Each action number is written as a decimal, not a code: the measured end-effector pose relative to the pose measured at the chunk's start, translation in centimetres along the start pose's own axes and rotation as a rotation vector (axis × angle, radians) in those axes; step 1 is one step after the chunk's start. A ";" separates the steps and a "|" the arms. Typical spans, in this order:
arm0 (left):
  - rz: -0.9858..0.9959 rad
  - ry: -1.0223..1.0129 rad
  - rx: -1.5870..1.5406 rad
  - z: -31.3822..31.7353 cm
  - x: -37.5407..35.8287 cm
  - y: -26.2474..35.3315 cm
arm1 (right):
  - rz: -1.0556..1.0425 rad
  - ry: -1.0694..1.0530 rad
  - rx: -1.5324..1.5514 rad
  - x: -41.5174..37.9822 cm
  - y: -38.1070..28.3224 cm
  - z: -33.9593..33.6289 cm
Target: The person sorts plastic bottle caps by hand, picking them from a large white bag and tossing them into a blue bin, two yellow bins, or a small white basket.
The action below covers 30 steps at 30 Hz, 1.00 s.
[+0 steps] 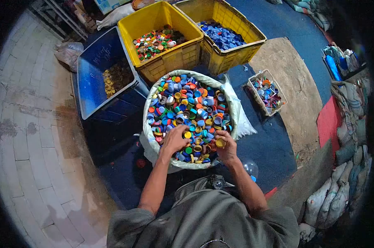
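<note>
A round sack with a rolled pale rim (147, 111) stands in front of me, full of mixed coloured bottle caps (182, 97). Over its near part, my left hand (174, 141) has its fingers curled around a yellow bottle cap (187, 134), between thumb and forefinger. My right hand (227, 149), at the sack's near right side, grips another yellow bottle cap (220, 143) with its fingertips. Blue, green, orange and white caps lie just beneath both hands.
Beyond the sack stand a blue bin (108, 51) with yellowish caps, a yellow bin (166, 58) with mixed caps, and another yellow bin (232, 56) with blue caps. A small crate (258, 101) sits to the right. Filled sacks (325, 198) line the far right.
</note>
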<state>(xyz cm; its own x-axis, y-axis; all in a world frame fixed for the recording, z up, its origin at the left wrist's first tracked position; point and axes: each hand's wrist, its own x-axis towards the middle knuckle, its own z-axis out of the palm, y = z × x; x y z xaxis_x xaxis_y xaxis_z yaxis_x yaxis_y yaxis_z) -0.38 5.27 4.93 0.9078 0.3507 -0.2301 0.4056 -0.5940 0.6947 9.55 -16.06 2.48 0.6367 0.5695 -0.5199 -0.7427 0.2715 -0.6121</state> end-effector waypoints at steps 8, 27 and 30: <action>0.036 0.105 -0.002 1.7 -0.1 -0.1 | 0.079 -0.079 0.263 -0.9 0.1 0.3; -0.141 0.212 0.047 6.2 3.3 1.9 | -0.157 0.090 -0.464 0.5 -0.7 -1.4; -0.132 0.238 -0.397 4.5 2.3 2.2 | -0.472 0.070 -1.007 1.4 -1.9 0.1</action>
<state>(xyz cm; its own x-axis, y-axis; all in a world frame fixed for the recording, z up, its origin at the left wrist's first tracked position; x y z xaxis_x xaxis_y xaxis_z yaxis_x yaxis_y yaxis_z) 3.11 1.50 2.82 0.7827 0.5882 -0.2036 0.4017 -0.2275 0.8871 11.80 -15.69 3.00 0.8448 0.5213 -0.1208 0.0641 -0.3226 -0.9444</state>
